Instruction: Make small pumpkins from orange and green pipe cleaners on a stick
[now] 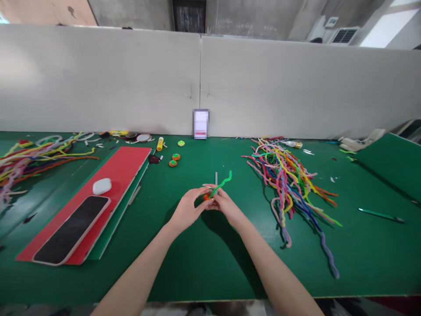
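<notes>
Both my hands meet over the middle of the green table. My left hand [190,204] pinches a small orange coil of pipe cleaner [207,197] between thumb and fingers. From the coil a green pipe cleaner [223,183] sticks up to the right, wavy and bent at its tip. My right hand [227,206] closes on this green stem near the coil; its fingertips partly hide the join. Just behind the fingers a thin grey stick [216,177] shows, and I cannot tell whether it is held. Farther back lie two small orange-and-green coils [176,156] side by side.
A loose heap of coloured pipe cleaners [283,175] spreads at right, another bundle [33,162] at left. A phone [72,230] and white earbud case [102,186] rest on red boards [128,162]. A glue stick [160,144], a propped screen [201,123] and a green pen [379,214] are around.
</notes>
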### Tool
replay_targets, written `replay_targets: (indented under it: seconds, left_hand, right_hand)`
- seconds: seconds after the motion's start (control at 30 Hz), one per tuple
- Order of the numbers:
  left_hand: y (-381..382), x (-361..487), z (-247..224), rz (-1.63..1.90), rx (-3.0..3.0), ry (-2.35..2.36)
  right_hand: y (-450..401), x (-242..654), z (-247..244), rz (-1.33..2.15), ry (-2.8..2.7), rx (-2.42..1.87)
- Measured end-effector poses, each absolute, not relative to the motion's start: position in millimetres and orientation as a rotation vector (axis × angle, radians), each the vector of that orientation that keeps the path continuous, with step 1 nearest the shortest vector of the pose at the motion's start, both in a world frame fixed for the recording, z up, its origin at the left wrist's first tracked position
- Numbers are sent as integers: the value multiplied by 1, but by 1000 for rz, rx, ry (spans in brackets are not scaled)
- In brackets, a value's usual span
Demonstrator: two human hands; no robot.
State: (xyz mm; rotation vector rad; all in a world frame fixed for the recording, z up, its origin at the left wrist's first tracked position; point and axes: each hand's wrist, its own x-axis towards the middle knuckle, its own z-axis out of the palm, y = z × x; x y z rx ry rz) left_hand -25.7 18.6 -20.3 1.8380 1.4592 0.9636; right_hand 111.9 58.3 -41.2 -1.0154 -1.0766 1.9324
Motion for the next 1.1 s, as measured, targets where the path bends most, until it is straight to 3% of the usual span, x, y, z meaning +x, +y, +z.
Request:
replay_targets:
  seconds: [0.17,0.47,1.1]
  left_hand:
    - [18,-26,-13,970,1721,1323]
    - [18,-27,-22,986,1862,1659]
    - [21,-23,-32,1045,2007,1698]
  right_hand:
    - [61,118,-43,1918,-1168,-934]
    - [58,115,-40,2132,-873,-787]
    - [61,117,-44,2210,-829,-731]
